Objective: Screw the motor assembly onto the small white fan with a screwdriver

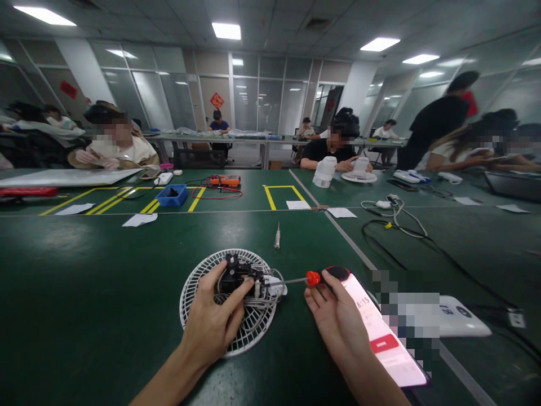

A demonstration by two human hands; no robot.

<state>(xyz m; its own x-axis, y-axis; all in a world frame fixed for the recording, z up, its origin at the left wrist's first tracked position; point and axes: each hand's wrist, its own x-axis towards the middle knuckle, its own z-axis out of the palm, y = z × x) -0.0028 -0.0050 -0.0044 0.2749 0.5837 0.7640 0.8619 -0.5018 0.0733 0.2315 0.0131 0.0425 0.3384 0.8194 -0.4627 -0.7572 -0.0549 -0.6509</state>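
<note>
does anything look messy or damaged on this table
No spill or clear damage shows. On the right, a black cable trails loosely across the table near a looped white cord; wires also lie bunched on the grille. Both look untidy.

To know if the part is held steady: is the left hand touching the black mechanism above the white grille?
Touching. In the head view, the left hand has its fingertips resting on the black mechanism, with no visible gap.
</note>
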